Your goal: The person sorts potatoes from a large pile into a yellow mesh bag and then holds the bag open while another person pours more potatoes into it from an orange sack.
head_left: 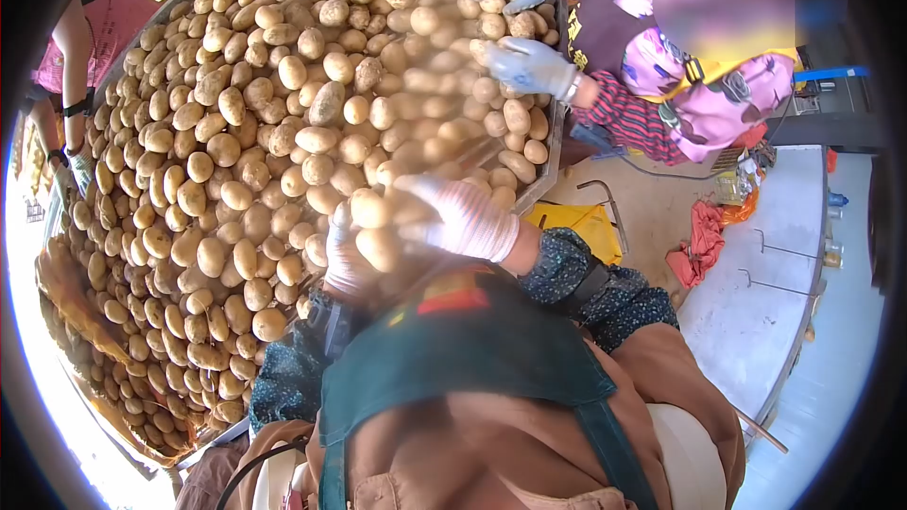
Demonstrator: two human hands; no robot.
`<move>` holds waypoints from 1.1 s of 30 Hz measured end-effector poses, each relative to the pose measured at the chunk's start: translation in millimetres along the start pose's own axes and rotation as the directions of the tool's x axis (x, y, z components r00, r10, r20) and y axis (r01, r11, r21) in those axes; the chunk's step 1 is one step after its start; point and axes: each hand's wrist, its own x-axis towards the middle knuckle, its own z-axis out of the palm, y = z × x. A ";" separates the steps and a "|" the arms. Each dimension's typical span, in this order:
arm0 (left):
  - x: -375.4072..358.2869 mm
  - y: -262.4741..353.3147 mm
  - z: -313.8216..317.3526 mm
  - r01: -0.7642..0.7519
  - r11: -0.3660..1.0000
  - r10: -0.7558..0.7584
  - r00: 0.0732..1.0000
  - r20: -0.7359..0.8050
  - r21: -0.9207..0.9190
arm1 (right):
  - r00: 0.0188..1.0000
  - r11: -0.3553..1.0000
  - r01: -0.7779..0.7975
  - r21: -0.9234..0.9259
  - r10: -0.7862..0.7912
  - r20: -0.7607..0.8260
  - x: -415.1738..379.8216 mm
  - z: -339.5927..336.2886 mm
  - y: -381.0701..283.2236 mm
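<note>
Pale potatoes (pixel 244 260) lie heaped over a wide bin. Near my body, my left hand (pixel 348 260), in a white glove, curls against a potato (pixel 378 249) at its palm side. Another potato (pixel 368 209) sits just above that one, between my two hands. My right hand (pixel 463 219), gloved in white too, reaches in from the right with its fingers bent around a potato, partly blurred by motion. Some of the fingertips on both hands are hidden or smeared.
Across the right corner, a co-worker's two blue-gloved hands (pixel 534 66) touch the potatoes. Another person's gloved hands (pixel 71 179) are at the left edge. Right of the bin are a yellow crate (pixel 578 227), a red cloth (pixel 699 244) and a pale table (pixel 756 321) with metal hooks.
</note>
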 end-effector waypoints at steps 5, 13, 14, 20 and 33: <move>-3.5 -8.5 -14.8 -0.119 0.990 0.128 0.984 -0.121 0.079 | 0.995 0.994 0.098 0.049 -0.097 -0.015 2.4 6.6 16.9; -12.6 9.8 -25.4 -0.179 0.941 0.226 0.964 -0.141 0.287 | 0.980 0.590 0.123 -0.798 0.053 0.190 50.3 24.7 83.4; -15.8 13.0 -31.6 -0.159 0.948 0.199 0.972 -0.125 0.275 | 0.977 0.556 0.125 -0.822 0.076 0.200 53.3 29.0 85.4; -25.5 12.8 4.3 -0.148 0.989 0.151 0.974 -0.169 0.030 | 0.912 0.482 0.115 -0.869 0.295 0.284 79.5 31.9 75.7; -34.2 5.0 6.7 -0.101 0.992 0.111 0.984 -0.143 0.074 | 0.984 0.548 0.139 -0.825 0.019 0.178 60.0 8.2 97.6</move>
